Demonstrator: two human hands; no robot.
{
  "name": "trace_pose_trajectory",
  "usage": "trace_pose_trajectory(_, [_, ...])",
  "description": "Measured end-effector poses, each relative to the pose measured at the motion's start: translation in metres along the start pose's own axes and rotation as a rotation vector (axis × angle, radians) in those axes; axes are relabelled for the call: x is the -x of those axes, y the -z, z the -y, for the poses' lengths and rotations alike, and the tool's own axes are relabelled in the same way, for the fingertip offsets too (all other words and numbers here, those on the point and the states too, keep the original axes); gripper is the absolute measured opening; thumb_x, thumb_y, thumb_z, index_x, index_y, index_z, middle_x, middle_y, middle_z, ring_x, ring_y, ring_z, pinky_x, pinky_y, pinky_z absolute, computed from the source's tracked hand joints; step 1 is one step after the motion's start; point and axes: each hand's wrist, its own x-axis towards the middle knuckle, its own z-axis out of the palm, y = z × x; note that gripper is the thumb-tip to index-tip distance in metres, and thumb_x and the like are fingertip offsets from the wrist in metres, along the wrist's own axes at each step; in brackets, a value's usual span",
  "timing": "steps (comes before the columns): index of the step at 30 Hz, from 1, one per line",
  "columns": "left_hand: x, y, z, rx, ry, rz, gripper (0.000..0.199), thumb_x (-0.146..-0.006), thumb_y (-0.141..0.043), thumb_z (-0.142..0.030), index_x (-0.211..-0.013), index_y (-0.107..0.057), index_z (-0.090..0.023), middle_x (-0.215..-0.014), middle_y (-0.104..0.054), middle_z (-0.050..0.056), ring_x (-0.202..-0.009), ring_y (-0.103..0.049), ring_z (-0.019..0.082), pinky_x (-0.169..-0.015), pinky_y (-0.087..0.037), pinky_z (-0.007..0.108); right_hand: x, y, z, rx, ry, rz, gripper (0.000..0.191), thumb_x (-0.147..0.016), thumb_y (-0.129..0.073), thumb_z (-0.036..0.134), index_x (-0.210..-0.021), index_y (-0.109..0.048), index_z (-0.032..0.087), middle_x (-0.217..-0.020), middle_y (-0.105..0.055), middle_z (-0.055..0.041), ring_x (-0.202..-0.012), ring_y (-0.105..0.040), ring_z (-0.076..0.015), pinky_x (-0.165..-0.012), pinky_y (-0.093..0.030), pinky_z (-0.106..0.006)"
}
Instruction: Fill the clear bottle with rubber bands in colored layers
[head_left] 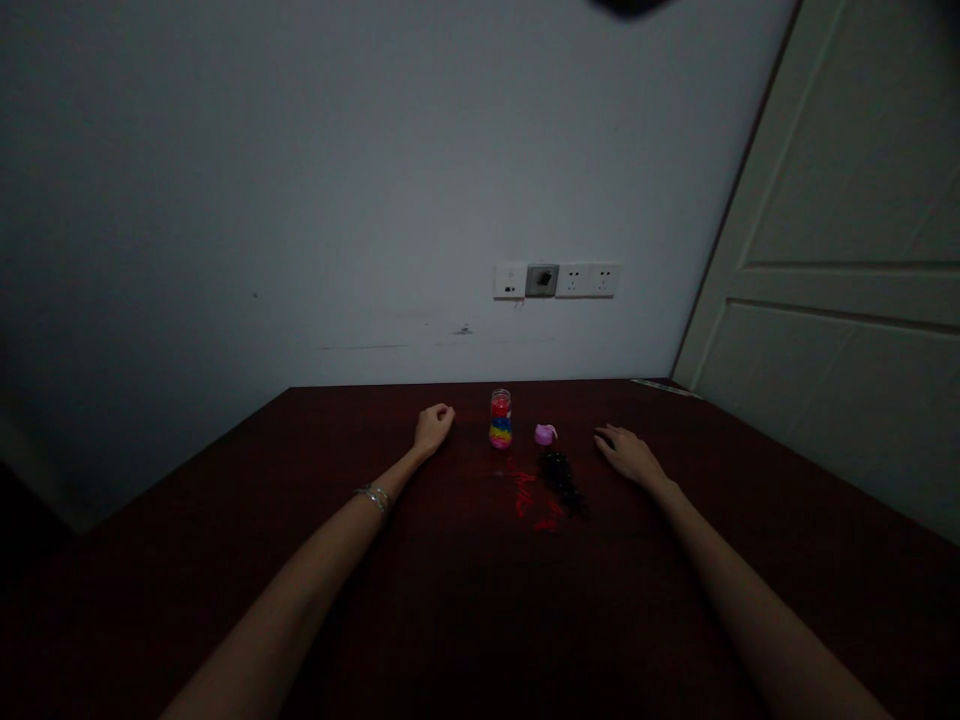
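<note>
My left hand [435, 428] rests on the table to the left of a small clear jar, its fingers curled in loosely; nothing shows in them. The jar [500, 420] stands upright and lidless, filled with bright layers of red, blue, green, yellow and pink small pieces. To its right lies a pinkish-purple lid [544, 434] with a loop handle. Nearer to me is a pile of shiny black small pieces [561, 480], and beside it several red pieces [523, 492] are scattered. My right hand [628, 455] lies palm down, fingers stretched out, right of the lid and touching only the table.
The dark reddish-brown table [450, 600] meets a pale wall [375, 200] at its far edge. Sockets and a switch panel [556, 281] sit on that wall. A white panelled door [840, 300] stands along the right side. The light is dim.
</note>
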Motion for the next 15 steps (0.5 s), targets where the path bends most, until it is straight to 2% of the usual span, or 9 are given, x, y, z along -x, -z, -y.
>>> trace_pose_trajectory(5, [0.009, 0.004, -0.008, -0.070, -0.063, 0.002, 0.027, -0.076, -0.043, -0.036, -0.067, -0.058, -0.016, -0.062, -0.055, 0.001, -0.059, -0.048, 0.012, -0.059, -0.034, 0.022, -0.001, -0.002, -0.001, -0.010, -0.013, 0.004, 0.049, -0.088, -0.031, 0.037, -0.123, -0.054, 0.011, -0.132, -0.047, -0.0154, -0.123, -0.040, -0.0272, -0.101, -0.031, -0.037])
trace_pose_trajectory(7, [0.019, 0.008, -0.016, -0.085, -0.121, 0.054, 0.027, -0.076, -0.043, -0.036, -0.062, -0.055, -0.016, -0.058, -0.051, -0.001, -0.057, -0.044, 0.011, -0.058, -0.033, 0.022, -0.002, -0.002, 0.000, -0.016, -0.028, 0.003, 0.048, -0.087, -0.032, 0.036, -0.123, -0.053, 0.012, -0.132, -0.046, -0.0148, -0.124, -0.040, -0.0273, -0.101, -0.032, -0.038])
trace_pose_trajectory(11, [0.053, 0.017, -0.045, -0.098, -0.306, 0.334, 0.030, -0.076, -0.046, -0.039, -0.058, -0.052, -0.016, -0.054, -0.048, -0.002, -0.052, -0.039, 0.009, -0.056, -0.031, 0.023, -0.001, -0.001, 0.002, -0.020, -0.030, -0.002, 0.048, -0.087, -0.033, 0.035, -0.123, -0.053, 0.011, -0.131, -0.047, -0.0152, -0.123, -0.041, -0.0271, -0.100, -0.032, -0.038])
trace_pose_trajectory(15, [0.088, 0.024, -0.081, 0.000, -0.491, 0.703, 0.029, -0.070, -0.056, -0.048, -0.078, -0.058, -0.020, -0.065, -0.056, -0.001, -0.054, -0.047, 0.010, -0.052, -0.031, 0.022, -0.002, 0.000, 0.002, -0.017, -0.028, 0.014, 0.049, -0.087, -0.032, 0.035, -0.124, -0.053, 0.010, -0.131, -0.047, -0.0156, -0.123, -0.041, -0.0275, -0.101, -0.031, -0.036])
